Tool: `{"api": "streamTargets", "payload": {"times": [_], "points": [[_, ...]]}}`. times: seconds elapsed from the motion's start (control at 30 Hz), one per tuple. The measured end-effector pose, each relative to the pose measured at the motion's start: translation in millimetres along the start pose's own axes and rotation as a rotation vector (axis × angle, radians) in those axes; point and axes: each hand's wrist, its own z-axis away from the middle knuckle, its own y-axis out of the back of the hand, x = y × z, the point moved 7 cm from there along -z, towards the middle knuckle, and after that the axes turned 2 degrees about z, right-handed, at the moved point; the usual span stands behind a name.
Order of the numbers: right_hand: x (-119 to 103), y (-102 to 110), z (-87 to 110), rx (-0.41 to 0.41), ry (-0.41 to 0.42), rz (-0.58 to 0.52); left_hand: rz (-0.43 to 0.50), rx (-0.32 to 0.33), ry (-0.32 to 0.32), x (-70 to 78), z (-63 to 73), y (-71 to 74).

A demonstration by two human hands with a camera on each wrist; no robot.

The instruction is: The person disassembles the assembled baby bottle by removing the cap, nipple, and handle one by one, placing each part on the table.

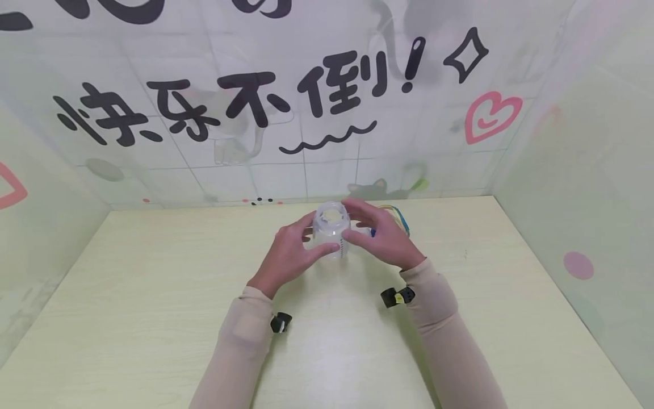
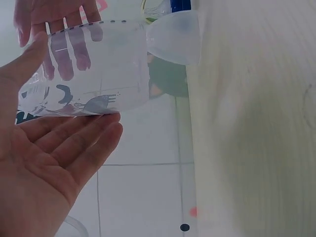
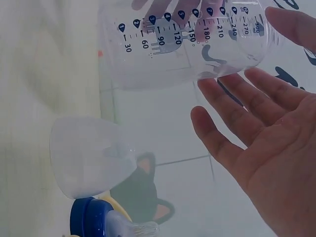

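Note:
Both hands hold a clear baby bottle (image 1: 328, 228) upright near the back of the table, its neck uncovered. Printed volume marks run along its wall in the right wrist view. My left hand (image 1: 290, 250) grips one side, thumb toward me and fingers round the far side. On the other side, my right hand (image 1: 383, 234) has its thumb and fingers on the bottle near its neck. Beside the bottle, a translucent dome-shaped cap (image 3: 91, 155) rests on the table. Next to the cap is a blue collar (image 3: 81, 217) with a clear nipple (image 3: 128, 227).
A blue and yellow looped item (image 1: 402, 218) lies behind my right hand, partly hidden by it. The pale wooden table (image 1: 153, 307) meets a printed back wall (image 1: 286, 182). Another wall (image 1: 587, 187) borders the table on the right.

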Motion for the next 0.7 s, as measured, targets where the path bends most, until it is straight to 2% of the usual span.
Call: {"api": "streamTargets", "payload": {"times": [0.3,0.7], "points": [[2.1,-7.4,-0.6,-0.019,-0.010,0.079,0.026,-0.050,0.042,-10.1,-0.1,-4.8],[12.9,-13.6,-0.4,-0.055,-0.065,0.092,0.066,-0.108,0.098,-20.2,1.0,-11.3]]}}
